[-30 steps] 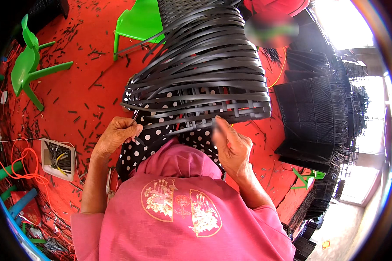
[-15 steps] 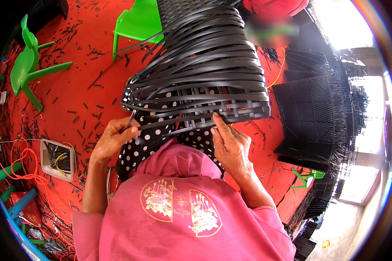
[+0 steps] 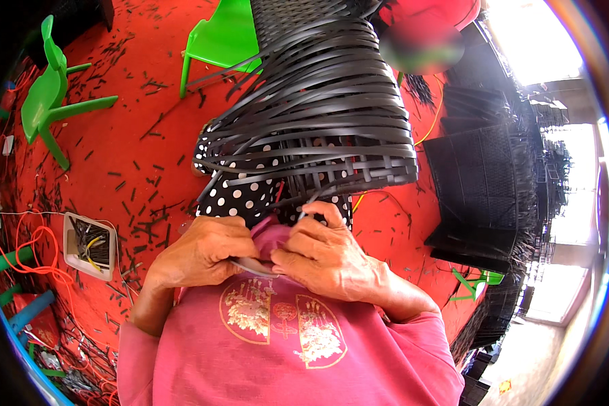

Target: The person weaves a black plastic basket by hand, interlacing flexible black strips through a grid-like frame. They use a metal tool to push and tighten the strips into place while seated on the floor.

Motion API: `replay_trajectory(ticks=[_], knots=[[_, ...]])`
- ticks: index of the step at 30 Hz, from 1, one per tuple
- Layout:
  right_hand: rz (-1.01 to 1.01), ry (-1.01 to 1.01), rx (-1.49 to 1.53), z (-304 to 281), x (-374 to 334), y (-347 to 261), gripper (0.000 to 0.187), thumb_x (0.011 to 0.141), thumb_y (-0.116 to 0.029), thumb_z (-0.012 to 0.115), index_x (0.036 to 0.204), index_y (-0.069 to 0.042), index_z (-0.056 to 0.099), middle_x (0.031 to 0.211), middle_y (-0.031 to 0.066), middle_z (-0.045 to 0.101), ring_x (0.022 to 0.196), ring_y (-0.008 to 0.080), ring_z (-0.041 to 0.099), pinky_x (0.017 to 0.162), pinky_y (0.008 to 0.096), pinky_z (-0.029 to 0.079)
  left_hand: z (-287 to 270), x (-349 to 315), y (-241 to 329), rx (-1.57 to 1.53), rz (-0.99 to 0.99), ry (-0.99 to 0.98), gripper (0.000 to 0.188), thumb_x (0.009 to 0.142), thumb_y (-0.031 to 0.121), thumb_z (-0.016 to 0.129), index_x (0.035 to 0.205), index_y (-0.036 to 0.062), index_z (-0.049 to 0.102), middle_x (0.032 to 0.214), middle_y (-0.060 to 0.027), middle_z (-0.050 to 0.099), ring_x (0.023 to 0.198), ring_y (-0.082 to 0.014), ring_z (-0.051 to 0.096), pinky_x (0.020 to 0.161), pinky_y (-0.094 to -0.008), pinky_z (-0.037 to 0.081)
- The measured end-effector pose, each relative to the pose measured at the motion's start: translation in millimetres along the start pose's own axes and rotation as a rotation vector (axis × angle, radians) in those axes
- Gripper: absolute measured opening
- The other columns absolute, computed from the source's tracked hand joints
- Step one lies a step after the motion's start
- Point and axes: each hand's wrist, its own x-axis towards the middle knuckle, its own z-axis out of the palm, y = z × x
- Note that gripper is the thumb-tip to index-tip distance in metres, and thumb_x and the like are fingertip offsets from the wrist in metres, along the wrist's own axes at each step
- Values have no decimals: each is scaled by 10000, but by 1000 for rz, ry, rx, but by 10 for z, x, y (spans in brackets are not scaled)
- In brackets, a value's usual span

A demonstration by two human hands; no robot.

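A black woven rattan-style panel (image 3: 338,115) stretches away from my lap, its long plastic strips loose on the left and woven into a grid at the near right corner. Close to my chest, my left hand (image 3: 206,252) is closed on a dark flat plastic strip (image 3: 254,266), which curves across toward the other hand. My right hand (image 3: 328,256) is closed too, its fingers curled round part of the strip just below the panel's near edge. The strip's ends are hidden by my fingers. Polka-dot fabric (image 3: 233,199) covers my legs under the panel.
Green plastic chairs stand at the far left (image 3: 47,98) and beyond the panel (image 3: 223,37). A pale bin (image 3: 108,271) of dark pieces sits left on the red floor (image 3: 149,128), among scattered offcuts. Another person (image 3: 430,13) is across. Black woven panels (image 3: 477,169) stack at right.
Both hands have drawn back from the panel's near edge to my chest and closer together. My right fingers, extended before, are now curled. The strip now bends between my hands.
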Motion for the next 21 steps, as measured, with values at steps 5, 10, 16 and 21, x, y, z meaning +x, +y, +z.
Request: replay_trajectory(ticks=[5,10,16,21], knots=[[55,-110,-22,-166,-110,-10,177,659,-134,750,765,-42,642,659,43,520,632,209,548,688,354,451,41,13,-108,-66,6,86,170,619,-40,703,753,29,624,666,-66,587,628,-233,537,553,-323,415],[225,-343,-53,-229,-168,-74,191,747,-117,671,895,-20,602,686,85,578,607,264,577,602,371,453,215,194,-60,-102,65,59,159,623,-32,709,734,24,609,657,-70,585,601,-228,535,534,-322,407],[411,-209,95,-248,-163,0,136,832,-81,579,928,14,585,739,124,588,622,309,596,539,392,476,332,409,-161,-397,16,198,92,816,99,692,831,18,651,684,-44,610,597,-138,540,540,-265,419],[537,40,-105,-621,-72,51,251,868,-23,563,1107,51,584,859,203,632,680,278,643,561,339,491,409,609,-413,-538,-126,397,204,927,155,579,1039,-3,644,649,5,517,579,-64,460,531,-216,380]])
